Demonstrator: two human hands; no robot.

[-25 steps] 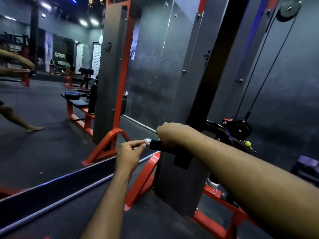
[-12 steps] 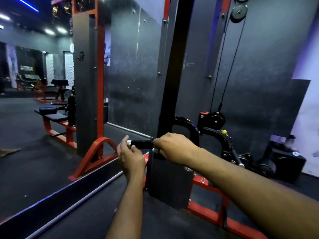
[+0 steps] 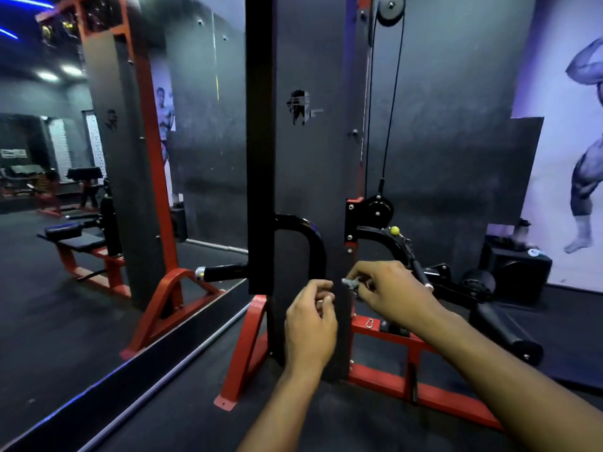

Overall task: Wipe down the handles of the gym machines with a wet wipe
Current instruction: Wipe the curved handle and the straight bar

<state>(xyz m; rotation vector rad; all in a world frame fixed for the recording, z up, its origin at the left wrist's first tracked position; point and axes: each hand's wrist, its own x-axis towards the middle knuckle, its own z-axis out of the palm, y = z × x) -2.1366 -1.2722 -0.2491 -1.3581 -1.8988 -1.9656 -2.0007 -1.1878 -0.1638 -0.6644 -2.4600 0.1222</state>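
Note:
A black handle [image 3: 222, 272] with a chrome end cap sticks out to the left of the machine's black upright post [image 3: 259, 158]. Neither hand touches it. My right hand [image 3: 388, 291] pinches a small crumpled grey wet wipe [image 3: 349, 282] in front of the machine's dark panel. My left hand [image 3: 311, 321] hovers just left of the wipe, a small gap away, with its fingers curled and nothing seen in them. A second thin handle [image 3: 419, 272] runs behind my right hand, and a thick black padded bar [image 3: 502, 327] lies further right.
The machine's red base frame [image 3: 385, 332] stands on the dark floor below my hands. A mirror wall on the left reflects a red upright [image 3: 153, 158] and a bench [image 3: 75, 236]. A cable and pulley [image 3: 390, 6] hang at right; a black box [image 3: 515, 272] stands by the mural wall.
Both hands have come off the left handle and moved right, in front of the dark panel. My right hand now holds the wipe free in the air. The view has swung right.

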